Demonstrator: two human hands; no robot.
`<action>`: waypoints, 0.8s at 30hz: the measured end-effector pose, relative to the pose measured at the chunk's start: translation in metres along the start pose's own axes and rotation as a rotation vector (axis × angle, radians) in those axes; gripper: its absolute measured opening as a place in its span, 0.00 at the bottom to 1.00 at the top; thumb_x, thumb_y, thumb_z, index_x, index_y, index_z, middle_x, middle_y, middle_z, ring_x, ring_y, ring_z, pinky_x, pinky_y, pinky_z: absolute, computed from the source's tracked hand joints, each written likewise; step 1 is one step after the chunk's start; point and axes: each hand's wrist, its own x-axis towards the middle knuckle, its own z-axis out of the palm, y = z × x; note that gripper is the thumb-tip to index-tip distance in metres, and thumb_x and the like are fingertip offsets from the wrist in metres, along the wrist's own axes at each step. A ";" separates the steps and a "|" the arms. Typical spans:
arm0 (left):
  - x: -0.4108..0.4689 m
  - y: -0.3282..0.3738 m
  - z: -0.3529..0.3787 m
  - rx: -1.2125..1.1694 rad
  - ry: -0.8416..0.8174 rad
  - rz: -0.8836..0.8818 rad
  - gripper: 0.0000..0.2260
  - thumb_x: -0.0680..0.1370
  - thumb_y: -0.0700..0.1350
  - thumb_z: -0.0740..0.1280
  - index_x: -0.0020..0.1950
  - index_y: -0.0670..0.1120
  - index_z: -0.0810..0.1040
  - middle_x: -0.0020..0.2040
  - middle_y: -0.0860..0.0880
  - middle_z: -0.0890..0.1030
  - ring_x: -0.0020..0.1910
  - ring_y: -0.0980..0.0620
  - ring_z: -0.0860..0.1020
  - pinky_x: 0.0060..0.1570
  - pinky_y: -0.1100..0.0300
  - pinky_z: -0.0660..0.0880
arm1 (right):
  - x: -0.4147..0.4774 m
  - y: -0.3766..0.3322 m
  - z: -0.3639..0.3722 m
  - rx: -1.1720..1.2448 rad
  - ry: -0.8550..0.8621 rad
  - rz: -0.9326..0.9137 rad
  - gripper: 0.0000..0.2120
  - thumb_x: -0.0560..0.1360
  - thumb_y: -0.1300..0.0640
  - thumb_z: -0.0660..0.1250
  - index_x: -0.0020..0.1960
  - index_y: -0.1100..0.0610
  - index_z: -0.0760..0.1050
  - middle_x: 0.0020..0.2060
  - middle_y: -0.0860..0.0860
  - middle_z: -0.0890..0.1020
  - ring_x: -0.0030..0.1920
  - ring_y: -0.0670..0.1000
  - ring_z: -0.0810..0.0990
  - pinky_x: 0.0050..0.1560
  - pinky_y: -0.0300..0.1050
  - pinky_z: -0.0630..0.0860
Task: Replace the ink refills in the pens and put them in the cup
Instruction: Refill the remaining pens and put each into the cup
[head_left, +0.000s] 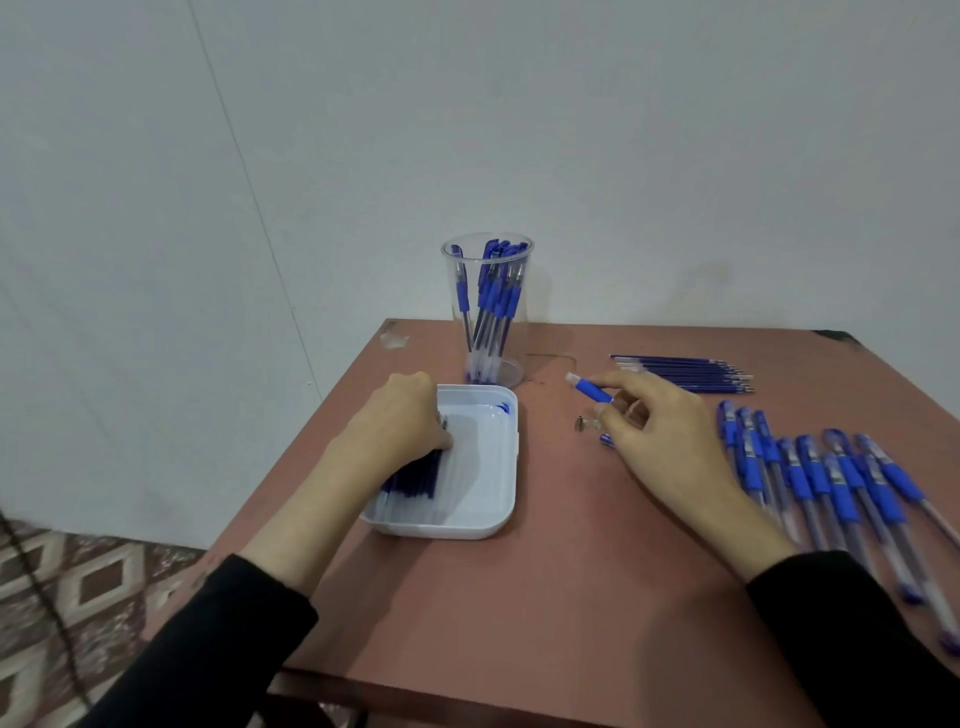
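The brown table (467, 597) fills the lower frame. At centre sits the white tray (457, 530), where the left hand (400, 415) curls its fingers round dark refills (415, 475). The clear cup (519, 353), holding pens, stands just behind the tray. Loose pens (831, 483) lie at lower right. At centre right, the right hand (670, 441) pinches a pen barrel (592, 389).

Left hand (400, 415) among refills (415, 475) in white tray (488, 499), right hand (670, 447) around pen barrel (592, 388) near cup (521, 332).

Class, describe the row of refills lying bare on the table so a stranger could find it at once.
Find the clear cup at the far edge of the reddish-brown table. Right of it lies a row of thin dark-blue refills; unlike the pens nearer the person, they have no grips.
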 end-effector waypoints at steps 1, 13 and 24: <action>-0.001 0.000 0.000 -0.007 -0.008 -0.003 0.10 0.71 0.43 0.72 0.36 0.41 0.73 0.36 0.45 0.78 0.36 0.46 0.78 0.34 0.55 0.74 | 0.000 0.000 0.000 -0.001 -0.001 -0.003 0.12 0.74 0.60 0.67 0.54 0.48 0.81 0.36 0.45 0.77 0.38 0.45 0.73 0.40 0.44 0.69; -0.008 0.018 -0.012 -0.596 0.128 0.016 0.10 0.74 0.41 0.68 0.36 0.36 0.80 0.30 0.46 0.82 0.28 0.51 0.78 0.35 0.59 0.78 | -0.001 -0.002 -0.002 0.015 0.013 -0.013 0.13 0.74 0.62 0.67 0.56 0.49 0.81 0.36 0.44 0.77 0.37 0.42 0.73 0.38 0.33 0.67; 0.010 0.093 0.001 -1.634 0.058 0.154 0.09 0.79 0.35 0.63 0.58 0.38 0.77 0.43 0.46 0.82 0.41 0.53 0.83 0.46 0.60 0.80 | 0.024 0.012 -0.037 -0.011 0.094 0.054 0.13 0.74 0.63 0.67 0.54 0.49 0.82 0.35 0.41 0.77 0.36 0.39 0.74 0.38 0.24 0.65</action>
